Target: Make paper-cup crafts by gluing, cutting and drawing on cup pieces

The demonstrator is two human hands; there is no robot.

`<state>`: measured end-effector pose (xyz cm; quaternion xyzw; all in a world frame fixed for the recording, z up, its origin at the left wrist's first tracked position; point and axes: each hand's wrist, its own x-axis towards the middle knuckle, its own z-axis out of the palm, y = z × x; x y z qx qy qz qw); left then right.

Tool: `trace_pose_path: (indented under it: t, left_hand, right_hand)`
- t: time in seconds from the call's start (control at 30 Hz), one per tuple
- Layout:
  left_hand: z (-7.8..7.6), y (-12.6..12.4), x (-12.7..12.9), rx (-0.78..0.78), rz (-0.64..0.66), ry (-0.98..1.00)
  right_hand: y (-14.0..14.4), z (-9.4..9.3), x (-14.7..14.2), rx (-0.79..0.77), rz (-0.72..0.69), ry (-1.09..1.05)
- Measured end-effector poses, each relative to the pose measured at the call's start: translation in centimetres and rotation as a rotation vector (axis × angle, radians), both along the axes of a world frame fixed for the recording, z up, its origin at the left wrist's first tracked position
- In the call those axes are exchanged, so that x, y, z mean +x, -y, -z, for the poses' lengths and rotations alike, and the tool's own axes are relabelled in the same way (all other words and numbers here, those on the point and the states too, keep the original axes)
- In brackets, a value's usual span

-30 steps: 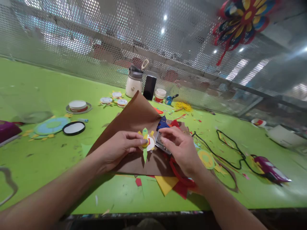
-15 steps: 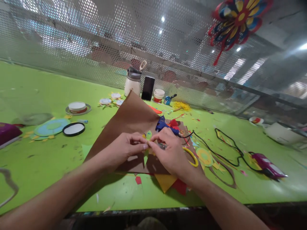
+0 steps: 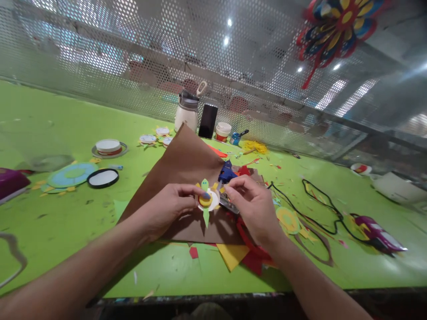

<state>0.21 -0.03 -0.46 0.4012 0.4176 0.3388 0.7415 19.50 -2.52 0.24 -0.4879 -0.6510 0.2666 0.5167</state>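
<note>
fingers of the left hand [image 3: 167, 209] are pinching the paper flower [image 3: 207, 200] above the brown sheet [image 3: 187, 164], its green stem pointing toward the person; just right of it, the right hand [image 3: 256, 209] is closing loosely, fingertips nearly touching its rim.

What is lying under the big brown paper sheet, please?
From under the near edge of the brown paper sheet stick out a yellow paper piece and red scraps. Anything further beneath is covered.
</note>
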Motion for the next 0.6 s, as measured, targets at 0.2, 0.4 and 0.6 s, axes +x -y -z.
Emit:
trace_pose_path:
  t: [0.2,0.4,0.6]
  left_hand:
    - [0.07,-0.21,-0.15,0.082,-0.04,0.033]
    - [-0.08,0.16,-0.04,0.134,-0.081,-0.104]
    - [-0.33,0.41,0.02,0.234,-0.05,-0.206]
  right_hand:
    - [0.25,0.66,-0.3,-0.119,-0.007,-0.03]
    - [0.4,0.53,-0.51,-0.364,-0.078,-0.191]
    - [-0.08,0.82,-0.36,-0.411,-0.122,-0.187]
